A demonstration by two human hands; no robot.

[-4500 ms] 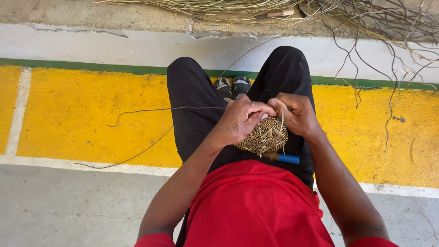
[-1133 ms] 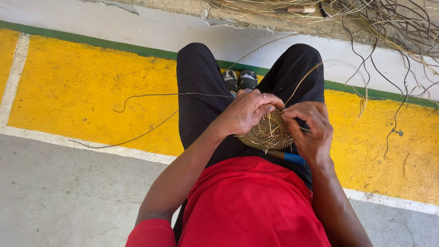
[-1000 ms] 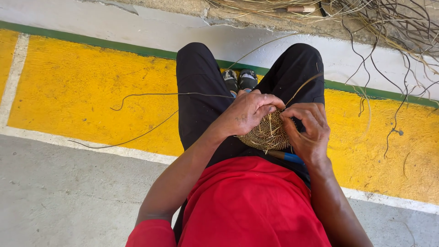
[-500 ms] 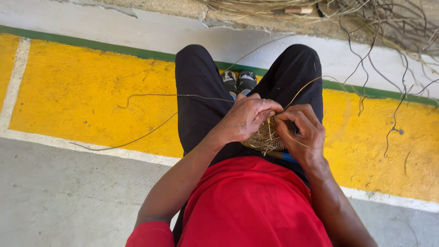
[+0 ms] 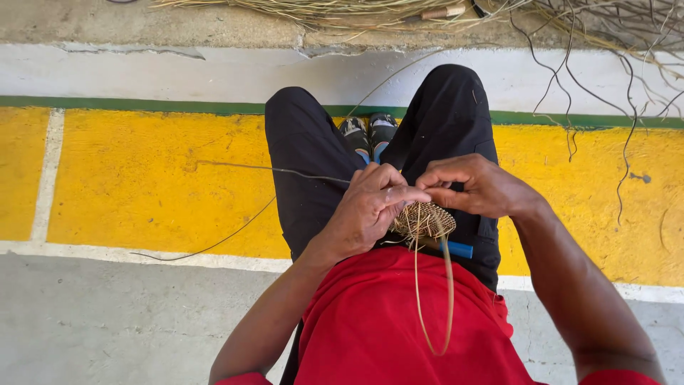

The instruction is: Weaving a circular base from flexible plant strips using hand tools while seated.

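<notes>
Both hands have drawn closer over the lap since the earlier frame, and a long strand loop (image 5: 433, 285) now hangs down over the red shirt (image 5: 399, 321). Left hand (image 5: 370, 210) grips the rim of the small woven disc (image 5: 426, 219), fingertips pinched; right hand (image 5: 474, 187) pinches the strand at the disc's far edge. Disc looks light, stiff yet brittle; best held by its rim, the springy strand near the weave. A blue handle (image 5: 456, 249) lies beneath.

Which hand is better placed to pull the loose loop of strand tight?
Probably the right hand: its fingers pinch at the woven disc's rim, where the strand loop starts. The left hand grips and steadies the disc.
</notes>
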